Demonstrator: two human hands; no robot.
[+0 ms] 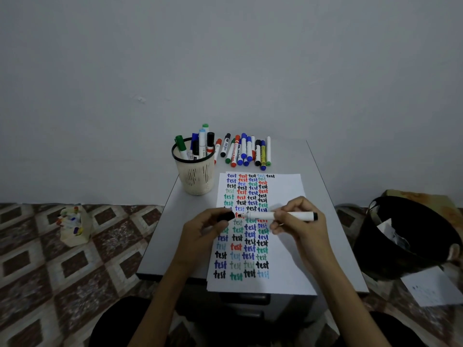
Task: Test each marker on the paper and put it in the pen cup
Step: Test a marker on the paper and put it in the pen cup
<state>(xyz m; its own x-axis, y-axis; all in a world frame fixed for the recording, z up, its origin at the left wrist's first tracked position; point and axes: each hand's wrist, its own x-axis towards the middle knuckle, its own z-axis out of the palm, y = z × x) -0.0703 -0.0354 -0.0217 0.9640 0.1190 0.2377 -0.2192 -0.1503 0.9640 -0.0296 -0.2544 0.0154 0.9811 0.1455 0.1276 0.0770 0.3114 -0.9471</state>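
Observation:
A white sheet of paper (288, 189) lies on the small grey table, covered in columns of the word "test" in black, blue, green and red. My right hand (300, 221) holds a white marker (263, 215) with a black end, lying level above the paper, its tip pointing left. My left hand (205, 226) pinches the marker's black cap (226, 216) just off the tip. A cream mesh pen cup (196, 175) with a black rim stands at the back left with several markers in it. A row of loose markers (246, 151) lies behind the paper.
The grey table (175, 221) stands against a pale wall. A black waste bin (406, 236) with crumpled paper sits on the floor to the right, beside a loose sheet (431, 286). A cream box of small coloured items (74, 225) rests on the patterned floor at left.

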